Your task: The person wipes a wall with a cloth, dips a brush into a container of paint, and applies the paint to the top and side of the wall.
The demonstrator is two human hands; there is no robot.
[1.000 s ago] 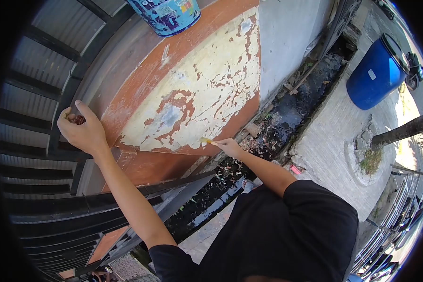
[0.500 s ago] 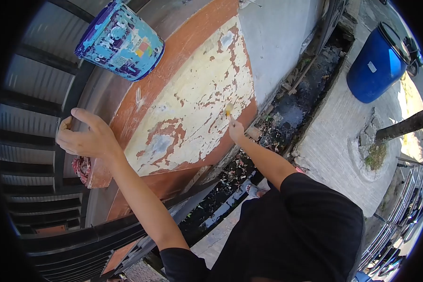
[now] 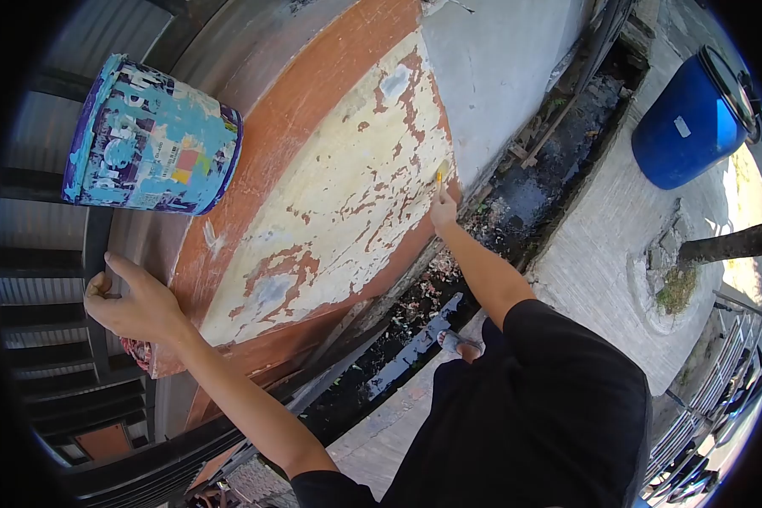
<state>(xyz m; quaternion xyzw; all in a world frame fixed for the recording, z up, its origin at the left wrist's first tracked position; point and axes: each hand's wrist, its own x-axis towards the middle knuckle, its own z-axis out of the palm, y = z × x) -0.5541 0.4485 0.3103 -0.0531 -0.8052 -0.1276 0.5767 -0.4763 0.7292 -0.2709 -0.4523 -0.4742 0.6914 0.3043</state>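
Small yellow-handled tool (image 3: 439, 177) in the right hand (image 3: 444, 209), projecting just past the fingers; its tip is over the cream peeling patch (image 3: 339, 186) of the wall, near the patch's edge by the orange border (image 3: 284, 106). Too small to tell what kind of tip, or whether it touches the paint. Right hand closed in a pinch on the handle; right arm reaching out from the black sleeve, elbow slightly bent, wrist close to the lower orange strip. Left hand (image 3: 135, 303) well apart from the tool, at the wall's other end: fingers loosely curled, thumb set away from them, nothing seen in the grasp. Left forearm runs long and nearly straight across the wall's corner. Cannot tell if the left fingers touch the dark bars (image 3: 97, 279) behind. Red cloth (image 3: 135, 350) just below that hand; paint-smeared bucket (image 3: 154, 140) above it, beside the orange border
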